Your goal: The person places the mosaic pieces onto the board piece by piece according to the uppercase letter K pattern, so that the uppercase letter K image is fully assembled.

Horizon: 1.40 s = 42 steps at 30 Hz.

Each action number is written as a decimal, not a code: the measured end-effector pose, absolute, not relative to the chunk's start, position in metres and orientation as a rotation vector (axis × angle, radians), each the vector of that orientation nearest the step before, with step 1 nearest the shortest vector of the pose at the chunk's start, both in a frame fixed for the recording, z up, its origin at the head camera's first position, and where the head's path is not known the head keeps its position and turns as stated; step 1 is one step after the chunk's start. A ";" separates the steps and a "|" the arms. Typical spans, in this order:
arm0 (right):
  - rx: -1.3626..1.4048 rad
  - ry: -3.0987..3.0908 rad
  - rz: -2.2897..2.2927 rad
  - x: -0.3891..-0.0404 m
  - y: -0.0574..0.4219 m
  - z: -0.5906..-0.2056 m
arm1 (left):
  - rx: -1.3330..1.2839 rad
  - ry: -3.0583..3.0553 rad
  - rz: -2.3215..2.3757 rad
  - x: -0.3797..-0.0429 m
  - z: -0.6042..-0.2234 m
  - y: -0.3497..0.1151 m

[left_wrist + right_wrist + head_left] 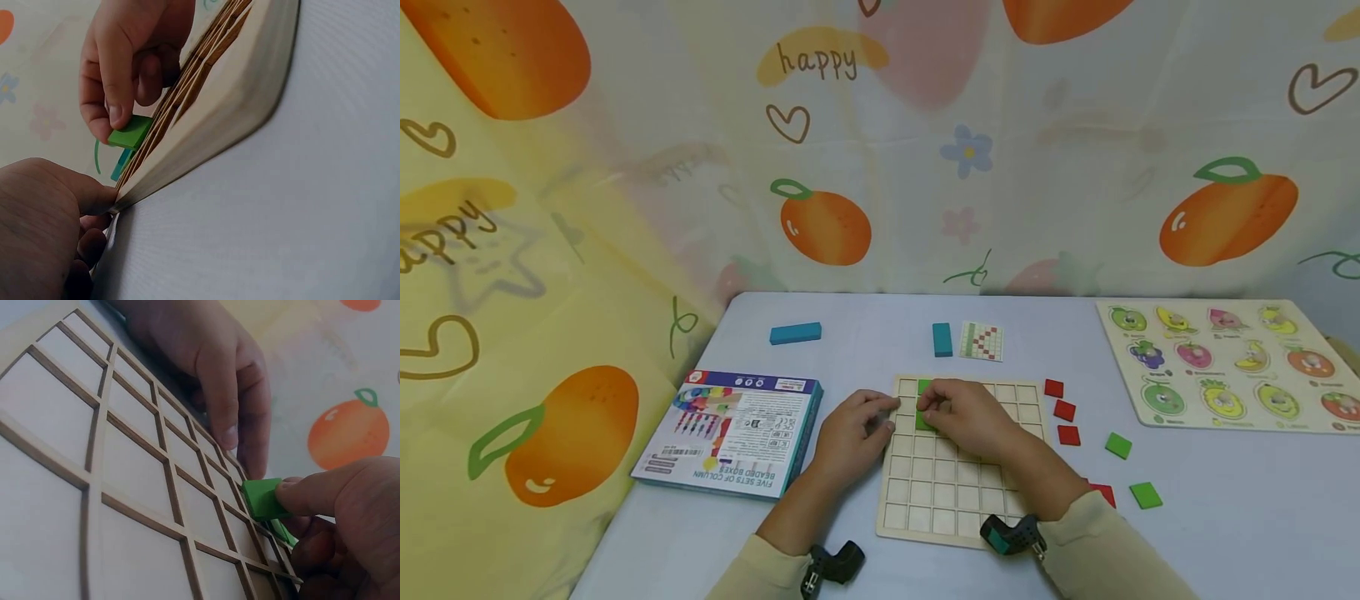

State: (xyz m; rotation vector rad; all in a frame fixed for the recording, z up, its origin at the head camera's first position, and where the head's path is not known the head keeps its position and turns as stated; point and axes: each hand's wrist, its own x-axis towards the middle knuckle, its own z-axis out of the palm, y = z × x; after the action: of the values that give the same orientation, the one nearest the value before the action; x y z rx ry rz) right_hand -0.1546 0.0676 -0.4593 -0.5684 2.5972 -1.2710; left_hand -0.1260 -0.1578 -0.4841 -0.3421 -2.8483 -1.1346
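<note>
Thumb and finger of the right hand pinch a green tile, and its other fingers are curled in. The held tile is by the second row of little boxes on the wooden board, near the left side. I can't tell if it touches the board. Another green tile sits in the top row, just above it. The left hand has bent fingers and holds the board's left edge with its thumb and finger. Beside the board on the right are three red tiles, and one more red tile is partly hidden by the right arm. Two loose green tiles lie farther right. Behind the board are a blue block and a little card with colored squares. A flat box lies to the left, and a fruit picture board is far right.
</note>
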 end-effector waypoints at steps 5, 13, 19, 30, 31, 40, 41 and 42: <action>-0.602 2.620 -1.246 -0.153 0.066 -0.459 | -0.345 -2.853 -1.126 -0.126 -0.484 -0.158; -0.653 2.689 -1.142 -0.154 0.066 -0.460 | -0.337 -2.855 -1.110 -0.127 -0.483 -0.157; -0.646 2.701 -1.102 -0.155 0.067 -0.459 | -0.339 -2.854 -1.106 -0.127 -0.484 -0.157; -0.577 2.689 -1.138 -0.152 0.075 -0.453 | -0.351 -2.846 -1.119 -0.127 -0.483 -0.156; -0.557 2.691 -1.141 -0.151 0.077 -0.452 | -0.349 -2.848 -1.116 -0.127 -0.483 -0.156; -0.396 2.684 -1.220 -0.145 0.102 -0.451 | -0.315 -2.858 -1.106 -0.126 -0.484 -0.155; -0.388 2.687 -1.225 -0.144 0.105 -0.451 | -0.313 -2.860 -1.108 -0.126 -0.484 -0.156; -0.378 2.685 -1.234 -0.143 0.109 -0.451 | -0.310 -2.861 -1.112 -0.125 -0.484 -0.156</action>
State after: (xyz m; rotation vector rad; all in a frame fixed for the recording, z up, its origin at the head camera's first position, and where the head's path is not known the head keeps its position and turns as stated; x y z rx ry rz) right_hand -0.1433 0.1088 -0.4514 -0.3780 2.6848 -1.2336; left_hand -0.1251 -0.1557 -0.4837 -0.3097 -2.8614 -1.1117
